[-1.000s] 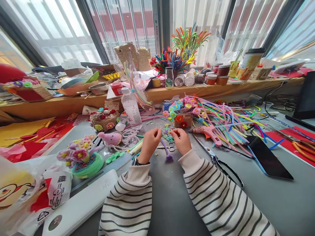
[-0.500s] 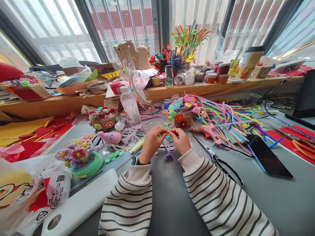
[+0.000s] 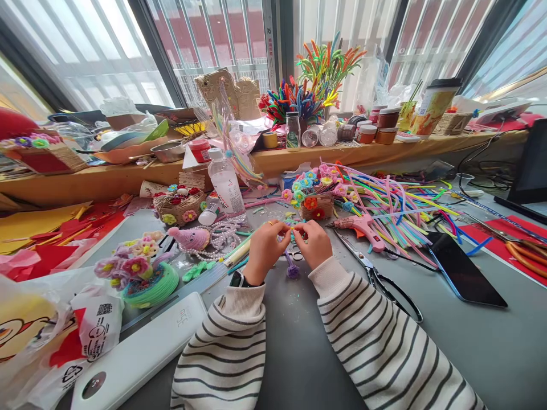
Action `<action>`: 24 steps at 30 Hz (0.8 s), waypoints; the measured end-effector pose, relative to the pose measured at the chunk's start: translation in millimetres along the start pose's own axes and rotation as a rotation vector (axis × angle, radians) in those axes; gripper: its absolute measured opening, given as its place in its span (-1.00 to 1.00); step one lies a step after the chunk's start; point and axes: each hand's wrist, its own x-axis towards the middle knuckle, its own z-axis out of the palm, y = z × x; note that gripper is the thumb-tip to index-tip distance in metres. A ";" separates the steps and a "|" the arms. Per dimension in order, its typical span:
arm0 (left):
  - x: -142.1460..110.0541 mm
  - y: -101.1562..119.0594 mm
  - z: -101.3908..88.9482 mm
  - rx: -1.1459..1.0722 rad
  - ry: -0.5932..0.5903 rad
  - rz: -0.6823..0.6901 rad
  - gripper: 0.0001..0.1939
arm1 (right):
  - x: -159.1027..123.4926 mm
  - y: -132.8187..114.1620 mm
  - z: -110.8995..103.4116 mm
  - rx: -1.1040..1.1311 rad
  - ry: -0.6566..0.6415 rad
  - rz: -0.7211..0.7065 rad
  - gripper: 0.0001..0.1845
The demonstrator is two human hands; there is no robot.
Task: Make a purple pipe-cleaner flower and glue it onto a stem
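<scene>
My left hand and my right hand meet over the middle of the table, thumbs and forefingers pinched together. What they pinch is too small and covered by the fingertips to make out. Just below them a purple fuzzy flower with a lilac stem lies on the grey tabletop. Behind the fingers show the handle loops of a small pair of scissors. To the right of my right hand lie large scissors and a pink glue gun.
Colourful pipe cleaners lie heaped at the back right, beside a flower basket. A phone rests on the right. On the left are a white power bank, a green flower pot, a pink crocheted piece and a bottle.
My fingertips have shifted slightly and the right fingers are more curled. A small yellow bit seen between the fingertips earlier is now hidden. The things on the table have stayed put.
</scene>
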 end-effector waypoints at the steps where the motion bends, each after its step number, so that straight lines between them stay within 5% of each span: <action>1: -0.2 0.6 0.6 0.002 0.005 -0.002 -0.87 | -0.2 -0.1 -0.1 -0.015 0.008 -0.009 -0.83; 13: -1.0 1.9 5.7 -0.144 -0.004 -0.025 -0.86 | -1.6 -3.1 -2.1 -0.065 0.076 -0.026 -0.83; 24: 1.9 -7.4 4.0 -0.188 0.018 -0.008 -0.83 | 5.3 -0.2 -6.2 0.392 -0.013 0.184 -0.76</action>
